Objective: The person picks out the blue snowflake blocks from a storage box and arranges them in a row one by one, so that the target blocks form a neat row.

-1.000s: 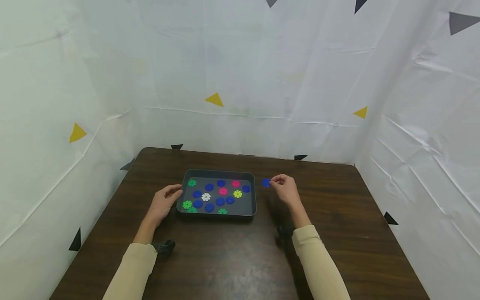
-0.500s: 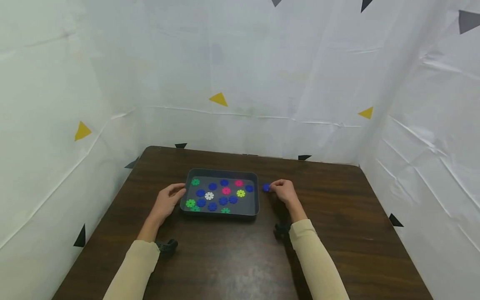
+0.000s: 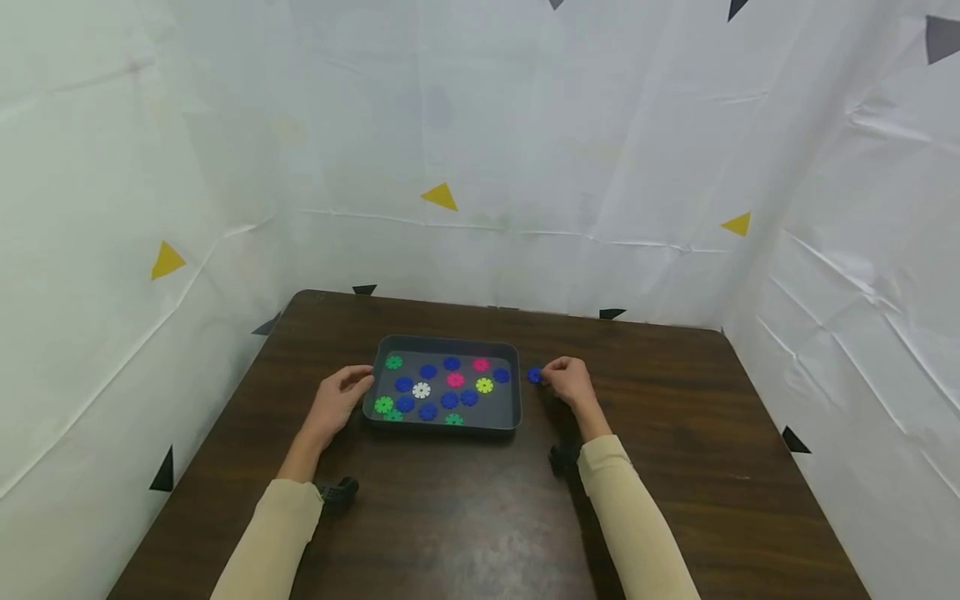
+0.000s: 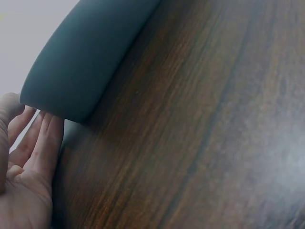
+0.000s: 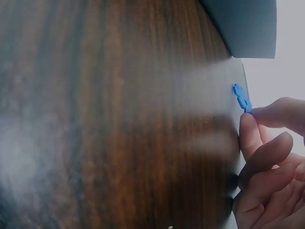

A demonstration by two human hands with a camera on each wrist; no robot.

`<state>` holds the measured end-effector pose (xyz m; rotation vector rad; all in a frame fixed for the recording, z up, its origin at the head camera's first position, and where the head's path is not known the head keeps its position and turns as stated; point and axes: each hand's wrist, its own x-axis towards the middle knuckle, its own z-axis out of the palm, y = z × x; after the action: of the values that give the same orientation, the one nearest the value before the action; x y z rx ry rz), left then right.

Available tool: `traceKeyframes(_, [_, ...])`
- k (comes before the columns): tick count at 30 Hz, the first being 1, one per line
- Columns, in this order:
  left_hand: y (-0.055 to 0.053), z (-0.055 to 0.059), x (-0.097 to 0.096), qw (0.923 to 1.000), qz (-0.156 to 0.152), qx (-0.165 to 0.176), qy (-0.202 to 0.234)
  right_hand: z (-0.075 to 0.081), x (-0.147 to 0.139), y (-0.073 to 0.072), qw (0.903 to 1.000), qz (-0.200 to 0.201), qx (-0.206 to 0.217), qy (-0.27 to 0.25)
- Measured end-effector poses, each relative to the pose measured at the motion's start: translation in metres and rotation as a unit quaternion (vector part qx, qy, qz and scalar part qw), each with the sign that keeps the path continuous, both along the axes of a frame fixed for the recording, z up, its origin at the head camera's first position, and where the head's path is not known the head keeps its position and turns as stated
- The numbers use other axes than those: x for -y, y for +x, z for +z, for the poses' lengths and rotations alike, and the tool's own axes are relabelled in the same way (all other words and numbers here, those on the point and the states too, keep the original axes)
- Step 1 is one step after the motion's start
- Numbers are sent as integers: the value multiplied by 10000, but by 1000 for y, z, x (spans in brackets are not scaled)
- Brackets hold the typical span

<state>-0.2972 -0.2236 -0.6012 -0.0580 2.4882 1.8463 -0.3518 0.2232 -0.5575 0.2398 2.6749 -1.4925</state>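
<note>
In the head view my right hand [image 3: 570, 382] is to the right of the dark grey tray [image 3: 517, 400]. Its thumb and index finger pinch the edge of a blue notched disc [image 3: 534, 375], seen nearly edge-on in the right wrist view, where the other fingers curl loosely. My left hand [image 3: 336, 404] is at the tray's left end. The left wrist view shows its fingers [image 4: 47, 143] extended against the tray's outer wall [image 4: 81, 62], with the thumb by the rim. Inside the tray lie several notched discs: blue, green, pink, one white disc [image 3: 422, 390] and one yellow disc [image 3: 484, 385].
The dark wood table [image 3: 465, 517] extends around the tray. White sheeting with yellow and black triangles hangs behind the table and along both sides. A dark strap device [image 3: 339, 493] is on the left wrist, another [image 3: 564, 458] on the right.
My right hand has lowered slightly beside the tray with the blue disc still pinched. The left hand stays at the tray's end. The head view has shifted a little.
</note>
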Motion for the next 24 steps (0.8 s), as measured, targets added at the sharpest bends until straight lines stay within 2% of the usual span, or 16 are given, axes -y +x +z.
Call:
traceKeyframes(5, [0, 2, 0, 9999, 18, 100, -2, 1, 0, 2, 10000, -43, -23, -71])
traceKeyframes(9, [0, 4, 0, 9999, 23, 108, 19, 4, 3, 3, 9983, 33, -513, -279])
traceKeyframes(11, [0, 5, 1, 10000, 9, 77, 0, 5, 6, 4, 9948, 338, -899, -352])
traceKeyframes(15, [0, 4, 1, 10000, 19, 19, 18, 8, 15, 4, 9798, 1367, -1408, -381])
traceKeyframes(17, [0, 4, 0, 10000, 30, 10, 41, 8, 19, 5, 9721, 1805, -1466, -319])
traceKeyframes(20, [1, 5, -1, 10000, -3, 6, 33, 7, 25, 5, 9652, 2207, -1403, -51])
traceKeyframes(24, [2, 6, -1, 10000, 27, 54, 25, 6, 32, 7, 9645, 2320, -1140, 546])
